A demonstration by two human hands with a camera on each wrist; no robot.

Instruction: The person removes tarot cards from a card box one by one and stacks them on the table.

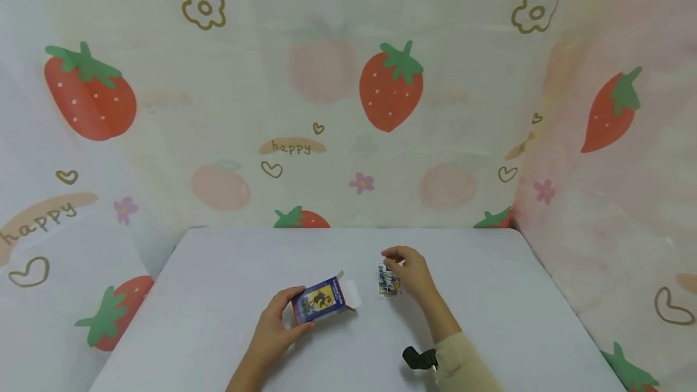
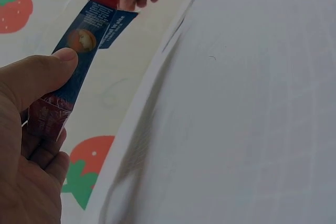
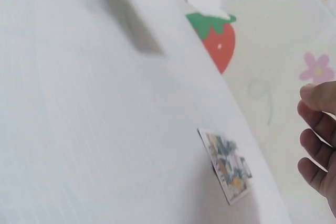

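Note:
My left hand (image 1: 298,312) grips a blue card box (image 1: 321,299) by its near end, thumb on one side and fingers on the other. The box lies tilted on the white table (image 1: 229,271) with its white end flap (image 1: 350,293) open toward the right. In the left wrist view my thumb (image 2: 50,72) presses on the box (image 2: 79,45). A small stack of picture cards (image 1: 388,282) lies flat on the table just right of the box. My right hand (image 1: 393,261) hovers over them with loosely curled fingers (image 3: 315,124), apart from the cards (image 3: 228,165) and holding nothing.
Strawberry-print cloth walls (image 1: 392,86) close in the table at the back and on both sides. A black wrist-camera mount (image 1: 419,357) sits on my right forearm. Bare table surface stretches to the left and right of my hands.

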